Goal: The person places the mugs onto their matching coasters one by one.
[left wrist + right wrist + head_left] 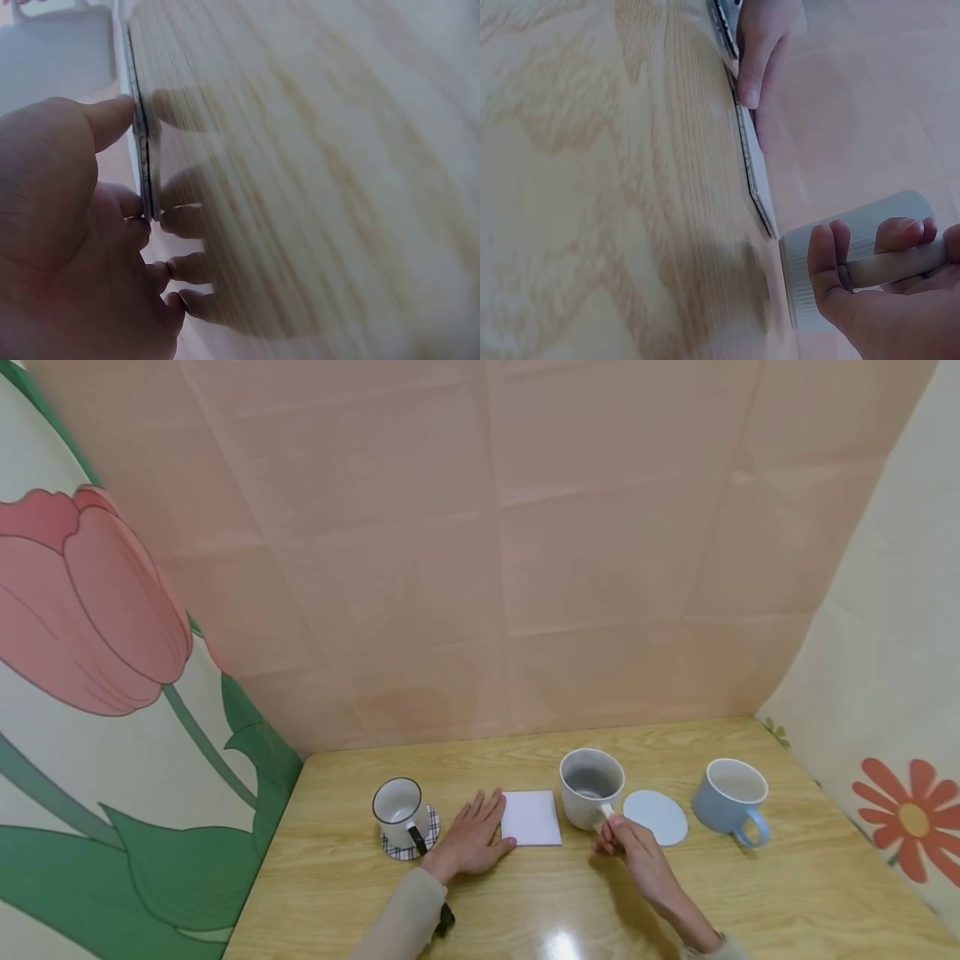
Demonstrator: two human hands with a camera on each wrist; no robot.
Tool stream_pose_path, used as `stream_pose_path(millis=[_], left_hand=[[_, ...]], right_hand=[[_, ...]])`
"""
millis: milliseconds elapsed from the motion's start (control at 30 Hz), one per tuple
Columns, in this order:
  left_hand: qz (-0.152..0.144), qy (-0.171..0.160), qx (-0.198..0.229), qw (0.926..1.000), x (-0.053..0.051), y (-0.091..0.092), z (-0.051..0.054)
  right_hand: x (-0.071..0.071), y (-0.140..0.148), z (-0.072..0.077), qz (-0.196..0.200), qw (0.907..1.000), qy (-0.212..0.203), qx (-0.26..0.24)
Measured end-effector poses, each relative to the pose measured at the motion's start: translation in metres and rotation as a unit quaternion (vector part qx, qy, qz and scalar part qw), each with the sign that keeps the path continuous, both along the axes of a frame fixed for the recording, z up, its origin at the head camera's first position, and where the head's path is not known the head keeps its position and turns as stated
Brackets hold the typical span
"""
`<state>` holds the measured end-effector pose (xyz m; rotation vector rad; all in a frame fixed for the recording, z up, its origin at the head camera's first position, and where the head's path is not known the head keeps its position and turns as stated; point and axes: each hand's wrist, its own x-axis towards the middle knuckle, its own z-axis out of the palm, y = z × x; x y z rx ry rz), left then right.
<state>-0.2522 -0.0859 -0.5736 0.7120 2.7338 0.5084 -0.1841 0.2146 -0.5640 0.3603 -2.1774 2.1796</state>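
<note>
The white cup [582, 800] could tip.
Right hand [633, 852] grips only its handle [605, 812]; left hand [472, 839], thumb [111, 120] stretched wide, could bump the square mat [531, 818].

Square coaster [532, 819] in every view

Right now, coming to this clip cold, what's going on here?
A person's right hand grips the handle of a pale mug, which in the head view is between a square white coaster and a round pale blue coaster. The left hand touches the square coaster at its left side. Further left, a dark-rimmed mug stands on a plaid coaster; at the far right, a blue mug stands on the wooden table.
</note>
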Motion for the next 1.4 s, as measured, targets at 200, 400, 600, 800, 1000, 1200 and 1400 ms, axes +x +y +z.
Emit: stream_pose_path(millis=[200,400,600,800,1000,1200,1400], left_hand=[[0.002,-0.003,0.011,0.9999,-0.001,-0.001,-0.003],[-0.002,-0.001,0.007,1.0,-0.002,-0.001,-0.004],[-0.001,-0.012,0.009,0.9999,-0.002,-0.002,-0.004],[-0.001,-0.013,0.003,0.9999,-0.002,-0.001,-0.004],[0.0,-0.014,0.007,0.9999,-0.003,0.0,0.0],[0.005,-0.021,0.012,0.9997,-0.002,0.001,0.001],[0.006,-0.019,0.014,0.9997,-0.003,0.001,-0.001]], right_hand=[[0.0,0.0,0.0,0.001,1.0,0.005,0.002],[0.0,0.0,0.005,0.006,0.9997,0.023,0.0],[0.002,-0.001,0.009,0.011,0.9997,0.019,0.009],[0.002,-0.002,0.011,0.012,0.9997,0.021,0.01],[0.002,-0.004,0.012,0.019,0.9993,0.031,0.005],[0.003,-0.005,0.014,0.031,0.9987,0.041,0.009],[0.004,-0.008,0.016,0.044,0.9977,0.051,0.008]])
